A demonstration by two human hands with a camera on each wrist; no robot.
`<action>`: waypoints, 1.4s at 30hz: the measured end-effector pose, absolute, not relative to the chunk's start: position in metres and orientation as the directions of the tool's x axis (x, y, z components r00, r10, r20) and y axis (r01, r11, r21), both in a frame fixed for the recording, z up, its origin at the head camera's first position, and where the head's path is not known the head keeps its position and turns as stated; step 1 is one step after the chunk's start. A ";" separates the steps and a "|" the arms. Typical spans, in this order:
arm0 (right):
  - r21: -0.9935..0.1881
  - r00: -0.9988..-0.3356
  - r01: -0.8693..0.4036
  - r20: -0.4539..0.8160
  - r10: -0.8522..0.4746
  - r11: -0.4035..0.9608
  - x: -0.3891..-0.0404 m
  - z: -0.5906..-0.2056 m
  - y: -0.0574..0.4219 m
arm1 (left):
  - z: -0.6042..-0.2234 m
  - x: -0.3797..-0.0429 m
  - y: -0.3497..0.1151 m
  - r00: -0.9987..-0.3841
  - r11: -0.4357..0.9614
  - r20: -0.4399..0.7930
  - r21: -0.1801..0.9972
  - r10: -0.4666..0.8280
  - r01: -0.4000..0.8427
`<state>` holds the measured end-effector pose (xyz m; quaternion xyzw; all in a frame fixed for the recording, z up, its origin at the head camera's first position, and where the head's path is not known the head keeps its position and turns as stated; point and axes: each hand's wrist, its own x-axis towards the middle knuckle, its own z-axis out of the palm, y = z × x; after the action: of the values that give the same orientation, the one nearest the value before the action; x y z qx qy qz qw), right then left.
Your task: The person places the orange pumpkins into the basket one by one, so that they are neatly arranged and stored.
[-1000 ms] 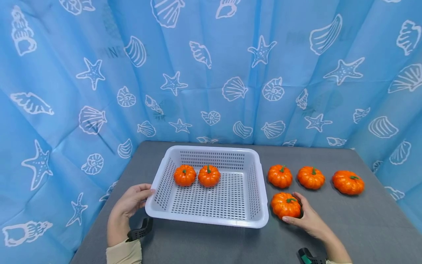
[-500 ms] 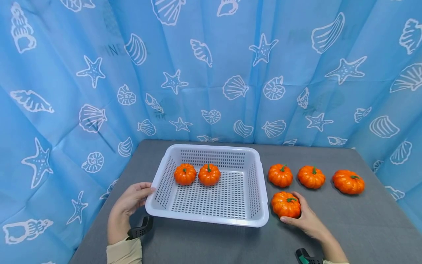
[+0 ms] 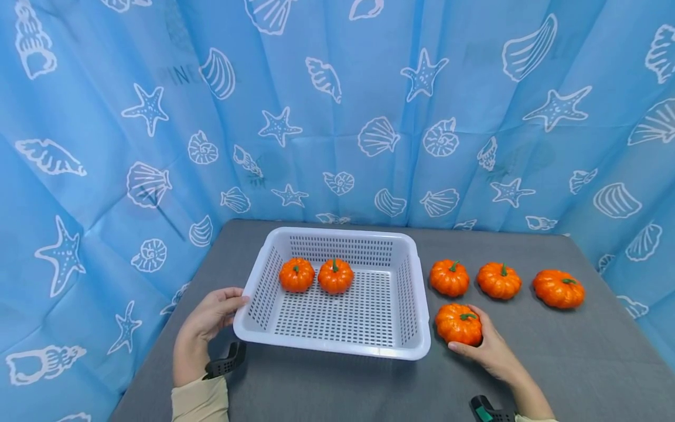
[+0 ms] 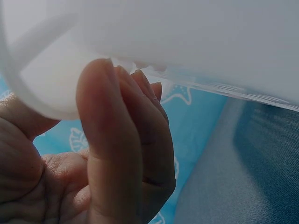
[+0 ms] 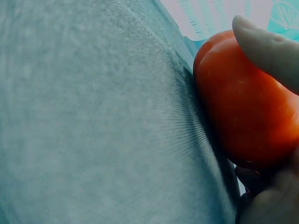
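A white perforated plastic basket stands on the grey cloth-covered table. My left hand grips its left rim, thumb on top and fingers curled below the edge, as the left wrist view also shows. Inside the basket, two small orange pumpkins with green stems sit side by side toward the back left. To the right of the basket, my right hand holds another pumpkin, thumb on the near side and fingers around the far side. In the right wrist view that pumpkin is against the grey cloth.
Behind the held pumpkin, three more pumpkins stand in a row to the right of the basket. A blue curtain with white shell and starfish prints hangs behind the table and along its sides. Each wrist wears a black strap.
The head view has tilted slightly, so everything sits a little higher in the picture. Both hands keep their places on the basket and the pumpkin; the right forearm shifts slightly left.
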<state>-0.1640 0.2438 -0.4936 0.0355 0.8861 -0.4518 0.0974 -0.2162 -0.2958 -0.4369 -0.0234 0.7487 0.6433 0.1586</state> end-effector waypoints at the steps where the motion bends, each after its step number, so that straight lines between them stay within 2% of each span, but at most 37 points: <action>1: -0.794 -0.979 0.151 -0.204 -0.023 0.589 -0.164 -0.494 0.244 | -0.437 -0.216 -0.296 -0.949 0.171 -0.268 0.956 0.168 -0.240; 11: -0.797 -0.983 0.138 -0.183 -0.017 0.588 -0.164 -0.493 0.244 | -0.436 -0.216 -0.295 -0.949 0.169 -0.272 0.955 0.160 -0.245; 22: -0.809 -0.962 0.238 -0.272 0.017 0.537 -0.164 -0.489 0.242 | -0.437 -0.216 -0.295 -0.952 0.174 -0.275 0.952 0.135 -0.250; 32: -0.794 -0.983 0.145 -0.186 -0.009 0.590 -0.168 -0.477 0.249 | -0.435 -0.218 -0.295 -0.952 0.176 -0.264 0.956 0.158 -0.236; 42: -0.764 -0.993 0.072 -0.115 -0.026 0.641 -0.177 -0.440 0.247 | -0.435 -0.217 -0.296 -0.950 0.171 -0.253 0.960 0.184 -0.223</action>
<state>-0.1771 0.2467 -0.4405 0.0128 0.9040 -0.4234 0.0578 -0.2169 -0.2963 -0.4351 -0.0131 0.7488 0.6436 0.1580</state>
